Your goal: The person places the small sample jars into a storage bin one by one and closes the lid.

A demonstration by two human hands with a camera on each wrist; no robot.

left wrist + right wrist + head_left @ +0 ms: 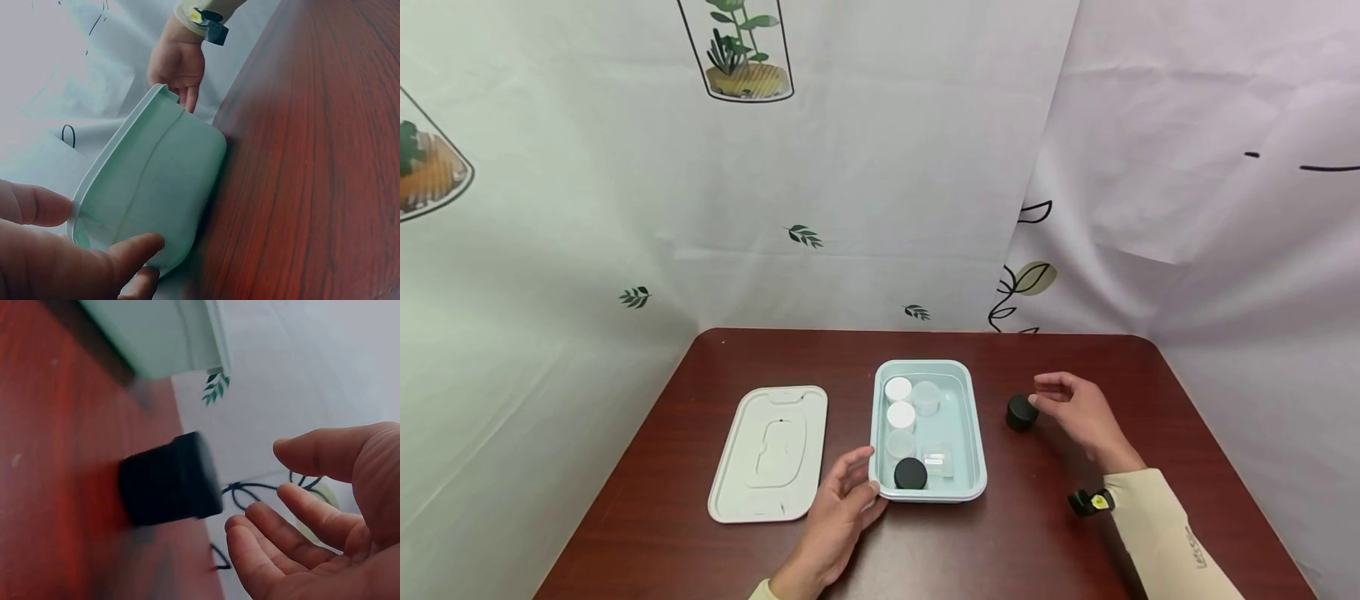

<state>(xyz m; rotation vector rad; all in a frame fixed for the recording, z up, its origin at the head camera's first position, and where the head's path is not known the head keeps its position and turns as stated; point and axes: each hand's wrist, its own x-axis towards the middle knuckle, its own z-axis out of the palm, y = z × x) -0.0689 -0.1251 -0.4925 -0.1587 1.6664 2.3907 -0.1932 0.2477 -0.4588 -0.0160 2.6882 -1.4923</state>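
Observation:
A pale green plastic container [958, 417] stands on the table, without a cover over it. Several small jars lie inside: white-lidded ones [901, 415], clear ones, and a black-lidded one [911, 473] at the near left. My left hand [838, 517] holds the container's near left corner, thumb at the rim and other fingers against the wall below it. To the container's right stands a black lidded jar [1021, 412], upright on the table. Beside it is my right hand [1078, 417], thumb and fingers apart; the right wrist view shows a gap between fingertips and jar [169, 481].
A white rectangular lid [771, 454] lies flat on the dark red table [647, 517], left of the container. White patterned cloth [865, 167] hangs behind and at both sides. A black band with a yellow mark [1093, 502] is on the right wrist.

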